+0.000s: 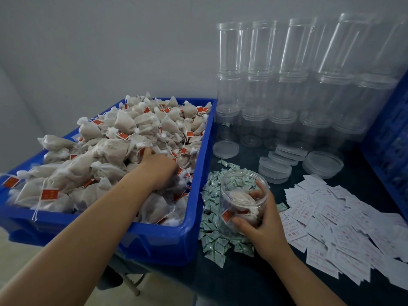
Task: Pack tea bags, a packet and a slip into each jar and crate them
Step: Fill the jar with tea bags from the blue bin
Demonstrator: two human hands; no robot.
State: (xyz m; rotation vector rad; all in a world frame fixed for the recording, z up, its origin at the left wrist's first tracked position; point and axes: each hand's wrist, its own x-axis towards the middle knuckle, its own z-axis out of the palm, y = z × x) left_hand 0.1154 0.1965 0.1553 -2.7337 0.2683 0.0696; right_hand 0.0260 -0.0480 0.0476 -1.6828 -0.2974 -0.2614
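Observation:
A blue bin (194, 217) on the left is heaped with white tea bags (123, 133) that carry red tags. My left hand (157, 167) reaches into the heap with its fingers buried among the bags; what they hold is hidden. My right hand (262, 219) grips an open clear jar (240, 195) standing on a pile of small green-and-white packets (212, 230). The jar has a few tea bags inside. White printed slips (335, 221) are spread to the right.
Stacked empty clear jars (287, 85) line the back wall. Clear lids (276, 168) lie in front of them on the dark tabletop. A blue crate (393, 151) stands at the right edge.

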